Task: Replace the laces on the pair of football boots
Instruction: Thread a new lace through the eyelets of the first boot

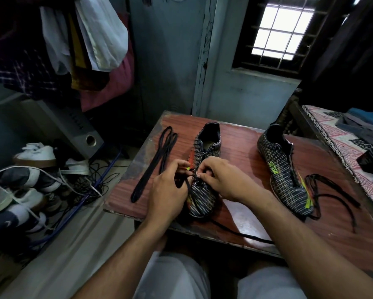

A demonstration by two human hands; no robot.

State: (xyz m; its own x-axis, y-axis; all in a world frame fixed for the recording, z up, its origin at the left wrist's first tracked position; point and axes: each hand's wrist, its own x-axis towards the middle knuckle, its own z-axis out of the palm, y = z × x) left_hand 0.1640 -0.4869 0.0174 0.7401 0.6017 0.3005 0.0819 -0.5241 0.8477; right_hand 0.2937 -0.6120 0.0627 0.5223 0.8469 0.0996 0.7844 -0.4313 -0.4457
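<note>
Black folded lace [154, 164] lies beside the boot [205, 169] on the table [235, 134].

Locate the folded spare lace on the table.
In the head view, the folded lace lies on the table's left side, stretched out left of the near boot and the left hand, apart from both.

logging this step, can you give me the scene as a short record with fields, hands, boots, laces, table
left hand: pinches the lace on the near boot
right hand: pinches the lace too
near boot: under both hands, toe toward the person
lace: black, partly threaded, tail runs off the table edge
far boot: at right, untouched
loose lace: sprawled beside the far boot
folded lace: left of the near boot
table: reddish wood
</note>
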